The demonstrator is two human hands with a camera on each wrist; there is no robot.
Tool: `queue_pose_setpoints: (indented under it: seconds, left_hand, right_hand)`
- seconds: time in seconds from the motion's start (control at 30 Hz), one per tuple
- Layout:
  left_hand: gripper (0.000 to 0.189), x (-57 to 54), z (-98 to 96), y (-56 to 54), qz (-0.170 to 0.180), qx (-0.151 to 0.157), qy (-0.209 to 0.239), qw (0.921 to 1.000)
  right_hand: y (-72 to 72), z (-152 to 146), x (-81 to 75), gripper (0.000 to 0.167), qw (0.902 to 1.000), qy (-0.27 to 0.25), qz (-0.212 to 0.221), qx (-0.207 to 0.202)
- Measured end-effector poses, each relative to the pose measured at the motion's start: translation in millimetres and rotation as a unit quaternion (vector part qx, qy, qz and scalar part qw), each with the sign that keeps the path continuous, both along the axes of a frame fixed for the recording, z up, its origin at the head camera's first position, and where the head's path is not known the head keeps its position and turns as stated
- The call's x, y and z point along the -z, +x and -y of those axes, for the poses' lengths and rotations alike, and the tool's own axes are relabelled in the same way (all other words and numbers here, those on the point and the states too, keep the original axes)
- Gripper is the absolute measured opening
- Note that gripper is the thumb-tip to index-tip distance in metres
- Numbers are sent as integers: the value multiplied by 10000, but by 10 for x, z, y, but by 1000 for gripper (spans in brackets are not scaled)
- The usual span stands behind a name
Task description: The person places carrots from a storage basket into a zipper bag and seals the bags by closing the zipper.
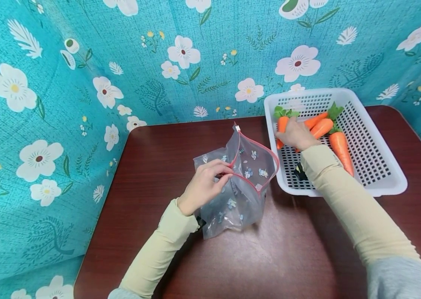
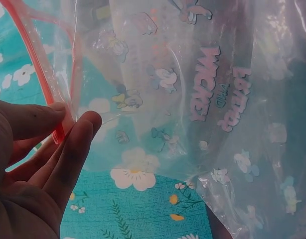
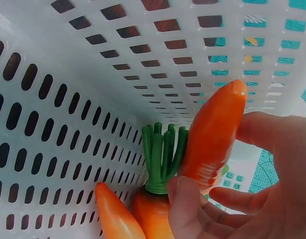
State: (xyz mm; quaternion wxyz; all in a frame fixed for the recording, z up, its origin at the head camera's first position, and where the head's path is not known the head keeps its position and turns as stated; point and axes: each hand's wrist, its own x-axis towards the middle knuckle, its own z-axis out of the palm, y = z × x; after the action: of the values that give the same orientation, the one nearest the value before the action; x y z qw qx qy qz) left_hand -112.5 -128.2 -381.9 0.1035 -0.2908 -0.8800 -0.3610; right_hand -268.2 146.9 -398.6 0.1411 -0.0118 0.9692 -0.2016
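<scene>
My left hand (image 1: pixel 207 182) pinches the red zip rim of a clear plastic zip bag (image 1: pixel 233 203) printed with small cartoon figures. The bag's mouth gapes toward the basket. In the left wrist view, thumb and fingers (image 2: pixel 78 144) meet on the red strip (image 2: pixel 41 74). Inside the white basket (image 1: pixel 378 137), my right hand (image 1: pixel 297 133) grips an orange carrot (image 3: pixel 213 134) between thumb and fingers. Green leaves (image 1: pixel 284 112) show beyond that hand. More carrots lie around it, one big carrot (image 1: pixel 341 151) to its right and another with cut green stems (image 3: pixel 163 154) below the held one.
A dark reddish-brown table (image 1: pixel 150 174) carries the bag and basket. Blue flowered cloth (image 1: pixel 203 66) hangs behind and along the left side. The basket's raised slotted walls surround the right hand. A black wrist strap (image 1: pixel 300 172) shows under the right sleeve.
</scene>
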Motion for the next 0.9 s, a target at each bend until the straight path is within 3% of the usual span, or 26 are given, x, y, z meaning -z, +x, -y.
queue_pose_setpoints:
  seconds: [0.33, 0.6, 0.9]
  left_hand:
    - [13, -3, -9, 12, 83, 12, -2, 10000]
    - [14, 2, -3, 12, 99, 28, -6, 9999]
    - [14, -6, -6, 17, 70, 1, -42, 10000]
  right_hand:
    - [-32, -13, 22, 70, 9992, -206, 339, -69]
    - [-46, 6, 58, 84, 9997, -179, 136, 44]
    - [-26, 9, 58, 33, 9990, -436, -67, 83]
